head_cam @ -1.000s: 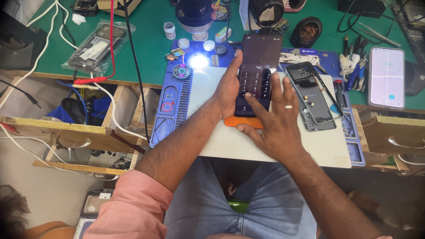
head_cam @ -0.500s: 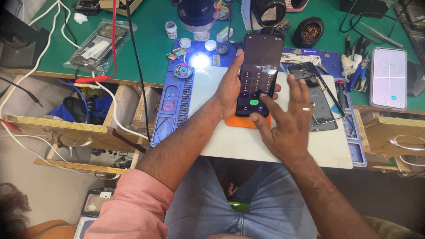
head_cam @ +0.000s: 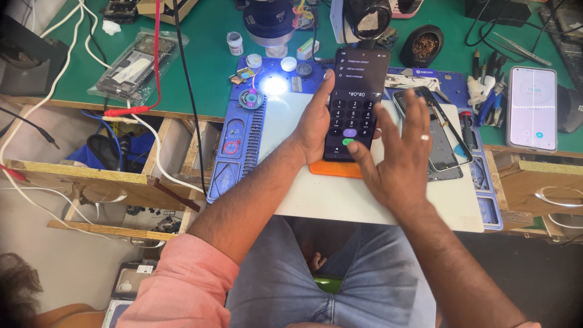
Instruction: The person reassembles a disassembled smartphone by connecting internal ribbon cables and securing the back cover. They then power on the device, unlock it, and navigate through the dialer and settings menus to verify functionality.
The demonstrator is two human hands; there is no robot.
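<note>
Nearest, blue-jeaned knees under the counter's edge, a pink sleeve point(head_cam: 182, 279) at seven o'clock; above them a white work pad point(head_cam: 340, 194) laid over a blue repair mat point(head_cam: 234, 146), giving a plain bright surface for small parts; on it an orange pad point(head_cam: 335, 169) under the phone's lower end, seemingly as a soft rest; left hand point(head_cam: 313, 121) wrapped around the dark phone point(head_cam: 356, 103) from its nine o'clock side, fingers closed on its edges, propping it screen-up and tilted toward the eyes so the dial pad can be read; right hand point(head_cam: 398, 155) at four o'clock of the phone, fingers spread wide and holding nothing, thumb on the lowest keys for tapping; just beyond, at three o'clock, an opened phone body point(head_cam: 434, 130) parked within reach; farther right a lit second phone point(head_cam: 532, 108) lying flat; at twelve o'clock a microscope base point(head_cam: 270, 21) over a bright lamp spot, on the green counter point(head_cam: 206, 54); at ten o'clock a bagged circuit board point(head_cam: 136, 61) kept clear of the work.
</note>
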